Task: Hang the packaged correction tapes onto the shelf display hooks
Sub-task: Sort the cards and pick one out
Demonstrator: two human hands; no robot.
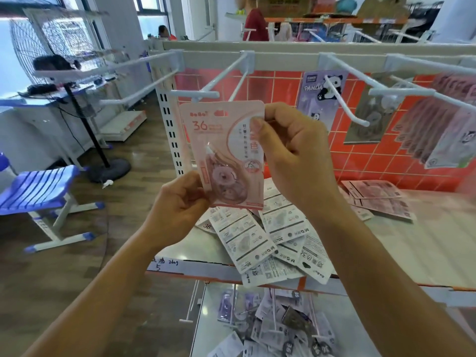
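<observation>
A pink packaged correction tape (221,140) is held upright in front of me, its top edge just under the tip of a white display hook (195,94). My left hand (177,204) pinches its lower left corner. My right hand (291,153) grips its upper right edge, thumb on the front. Below, a heap of several more packages (262,238) lies on the shelf, mostly back side up.
Pink packages (378,199) lie on the shelf at right. A panda package (319,91) and other packs hang on hooks at right. Purple packages (278,328) fill the lower shelf. Empty hooks (144,90) jut out left. A blue stool (41,191) and fan stand (85,124) are on the floor.
</observation>
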